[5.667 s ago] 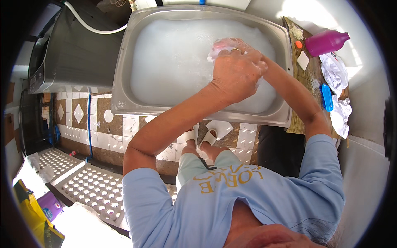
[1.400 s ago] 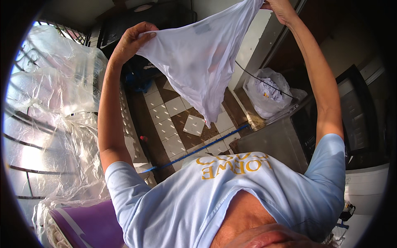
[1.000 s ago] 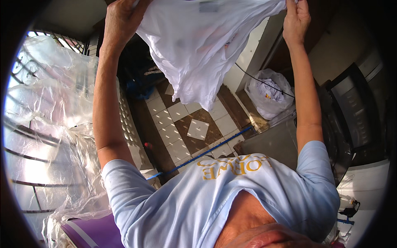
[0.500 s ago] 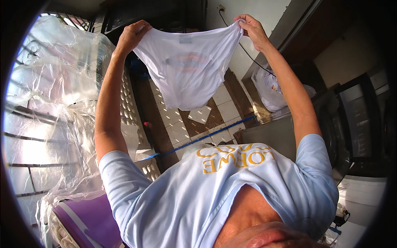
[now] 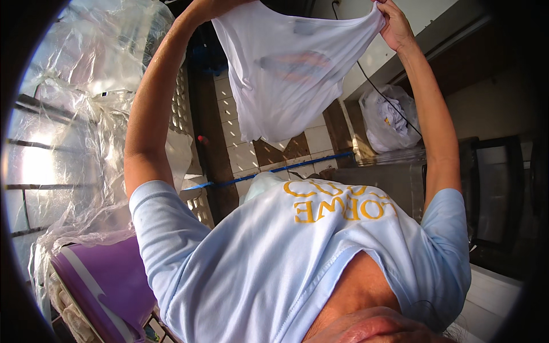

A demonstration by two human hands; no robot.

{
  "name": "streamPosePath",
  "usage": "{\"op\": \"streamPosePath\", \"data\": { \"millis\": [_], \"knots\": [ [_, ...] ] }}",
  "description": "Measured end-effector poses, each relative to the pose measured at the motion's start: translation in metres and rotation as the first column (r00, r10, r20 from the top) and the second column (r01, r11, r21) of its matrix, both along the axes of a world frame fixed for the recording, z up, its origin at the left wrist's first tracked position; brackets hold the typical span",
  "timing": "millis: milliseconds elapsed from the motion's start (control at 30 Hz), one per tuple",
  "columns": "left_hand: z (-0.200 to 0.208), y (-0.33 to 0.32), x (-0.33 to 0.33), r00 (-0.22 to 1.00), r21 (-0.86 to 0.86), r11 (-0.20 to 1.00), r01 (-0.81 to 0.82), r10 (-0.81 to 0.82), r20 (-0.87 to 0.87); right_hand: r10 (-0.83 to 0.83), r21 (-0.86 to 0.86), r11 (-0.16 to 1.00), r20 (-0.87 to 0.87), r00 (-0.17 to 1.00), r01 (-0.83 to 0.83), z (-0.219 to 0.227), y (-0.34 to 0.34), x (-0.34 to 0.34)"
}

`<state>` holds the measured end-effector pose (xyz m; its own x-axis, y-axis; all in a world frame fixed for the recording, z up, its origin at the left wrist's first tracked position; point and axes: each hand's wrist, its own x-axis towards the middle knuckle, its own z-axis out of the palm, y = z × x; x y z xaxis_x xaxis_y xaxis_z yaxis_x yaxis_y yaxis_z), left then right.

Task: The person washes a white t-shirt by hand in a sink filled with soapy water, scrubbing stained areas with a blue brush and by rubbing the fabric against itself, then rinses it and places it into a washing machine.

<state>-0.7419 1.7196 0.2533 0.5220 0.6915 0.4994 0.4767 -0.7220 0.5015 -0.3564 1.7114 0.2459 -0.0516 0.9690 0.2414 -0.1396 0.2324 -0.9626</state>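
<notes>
A thin white shirt point(image 5: 286, 74) hangs stretched between my two raised hands, with a faint orange and dark print showing through the cloth. At its upper left corner, my left hand point(image 5: 220, 6) is closed on the fabric, partly cut off by the top edge of the view. My right hand point(image 5: 396, 26) pinches the opposite upper corner. The shirt's upper edge sags between the hands, and its lower part hangs loose and wrinkled above the tiled floor.
Clear plastic sheeting point(image 5: 91, 57) covers things along the left, by a barred opening. Below it lies a purple panel point(image 5: 123, 274). A plastic bag of white cloth point(image 5: 389, 120) stands at the right. A blue pole point(image 5: 286, 167) crosses the floor point(image 5: 240, 154); a dark cable point(image 5: 372, 86) runs near my right arm.
Both hands and the shirt have moved higher in the view. The shirt appears larger and tilted, its right corner higher. Both hands keep their hold.
</notes>
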Motion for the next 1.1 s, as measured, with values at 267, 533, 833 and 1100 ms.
{"op": "streamPosePath", "data": {
  "millis": [267, 533, 833, 1100],
  "knots": [
    [0.011, -0.006, 0.005, 0.993, 0.001, 0.996, 0.088, -0.088, 0.074, 0.042, 0.047, 0.998, 0.126, 0.991, -0.048, 0.022, 0.000, -0.014],
    [0.000, 0.013, 0.072, 0.847, -0.420, 0.853, 0.310, -0.047, 0.530, -0.478, 0.587, 0.780, 0.783, 0.398, -0.219, 0.014, -0.011, -0.032],
    [-0.015, -0.004, 0.129, 0.793, -0.432, 0.815, 0.385, -0.052, 0.607, 0.241, 0.177, 0.955, 0.002, 0.971, -0.238, -0.085, -0.015, -0.103],
    [-0.122, -0.019, 0.030, 0.892, -0.446, 0.875, 0.190, 0.036, 0.451, 0.371, -0.147, 0.901, -0.224, 0.901, -0.408, -0.028, -0.016, -0.109]
  ]
}}
